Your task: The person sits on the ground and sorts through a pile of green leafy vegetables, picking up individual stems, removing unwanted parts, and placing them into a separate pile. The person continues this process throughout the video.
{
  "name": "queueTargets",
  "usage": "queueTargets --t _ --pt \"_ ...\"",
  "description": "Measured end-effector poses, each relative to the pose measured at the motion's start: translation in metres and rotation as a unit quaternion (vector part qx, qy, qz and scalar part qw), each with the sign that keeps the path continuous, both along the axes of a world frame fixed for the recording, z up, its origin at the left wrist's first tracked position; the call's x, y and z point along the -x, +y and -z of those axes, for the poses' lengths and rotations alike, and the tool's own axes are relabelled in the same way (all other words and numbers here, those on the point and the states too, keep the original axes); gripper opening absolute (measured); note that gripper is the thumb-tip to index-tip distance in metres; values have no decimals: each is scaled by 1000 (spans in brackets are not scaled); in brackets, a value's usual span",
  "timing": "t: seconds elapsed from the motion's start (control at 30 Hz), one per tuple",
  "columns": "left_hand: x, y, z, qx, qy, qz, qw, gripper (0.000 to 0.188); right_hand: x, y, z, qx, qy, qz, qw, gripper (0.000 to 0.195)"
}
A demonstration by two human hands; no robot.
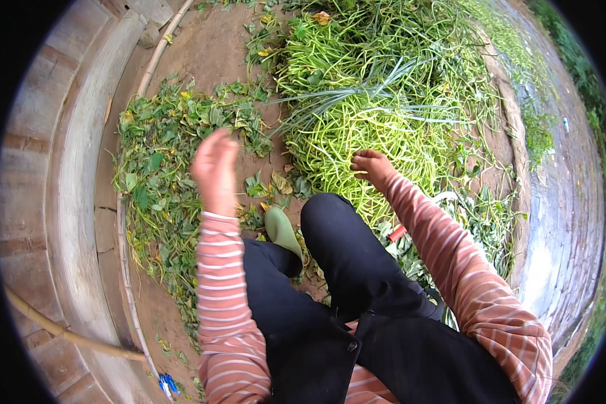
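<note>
My left hand point(216, 169), blurred, is raised near the right side of a heap of torn green and yellowing leaves point(156, 166). Its fingers look close together, and I cannot make out anything in them. My right hand point(373, 166) has bent fingers over the near part of a thick pile of light green stems point(384, 129); whether it pinches a stem is unclear. Long blue-green leaf blades point(343, 93) lie across the stems. Past my right forearm a red handle-like piece point(397, 233) shows among the leaves, partly hidden by the sleeve.
A green boot point(280, 227) stands on bare soil strewn with leaves. Bamboo poles point(159, 50) run along the left beside a pale wooden beam point(78, 202). At right are a raised edge point(517, 131) and wet paving point(560, 217). A blue-and-white item point(168, 385) lies lower left.
</note>
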State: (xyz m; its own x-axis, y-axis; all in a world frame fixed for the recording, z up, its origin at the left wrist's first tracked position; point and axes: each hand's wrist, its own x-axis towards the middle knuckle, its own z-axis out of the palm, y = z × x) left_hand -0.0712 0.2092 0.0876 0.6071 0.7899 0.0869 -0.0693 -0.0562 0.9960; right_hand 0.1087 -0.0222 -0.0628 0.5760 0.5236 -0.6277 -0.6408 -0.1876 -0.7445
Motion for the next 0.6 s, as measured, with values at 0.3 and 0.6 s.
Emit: queueTargets --t 0.3,0.6 --pt "-75 -73 57 26 49 110 992 20 -68 86 -11 -46 -9 -9 999 73" --pt "-89 -61 47 45 59 95 993 17 -101 146 -4 19 -92 -118 989 45"
